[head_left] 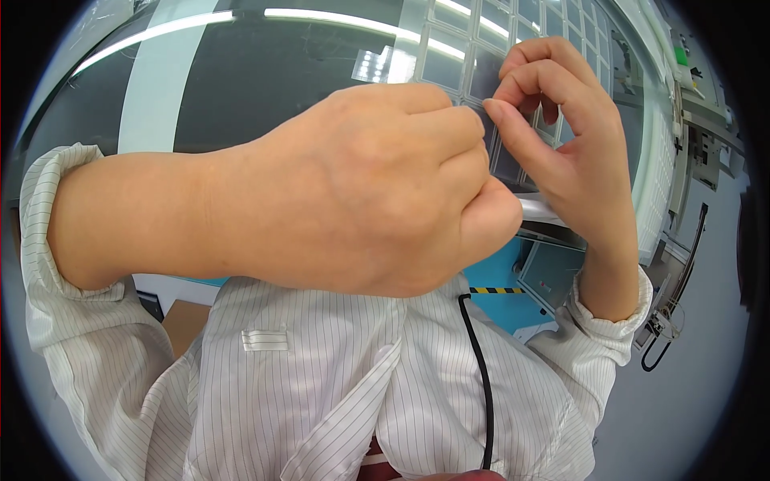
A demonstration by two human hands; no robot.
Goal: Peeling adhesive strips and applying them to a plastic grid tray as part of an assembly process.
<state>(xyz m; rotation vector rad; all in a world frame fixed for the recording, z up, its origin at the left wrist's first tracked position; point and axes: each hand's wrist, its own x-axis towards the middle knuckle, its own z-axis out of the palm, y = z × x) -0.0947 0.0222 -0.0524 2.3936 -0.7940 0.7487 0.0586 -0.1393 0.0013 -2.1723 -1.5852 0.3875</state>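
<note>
My left hand crosses the middle of the view, back of the hand up, with its fingers curled into a fist. Whatever it may hold is hidden beneath the fingers. To its right is my right hand, raised, its thumb and fingertips bent toward each other in a pinch. Anything between those tips is too small to make out. Both hands are above a clear compartment tray with rows of rectangular cells, partly covered by them. A pale, shiny strip shows between the left fist and the right wrist; its kind is unclear.
A dark glossy tabletop with a pale band lies beyond my left arm. A small clear sheet with bright spots is beside the tray. A black cord runs down my striped coat. Metal equipment stands at the far right.
</note>
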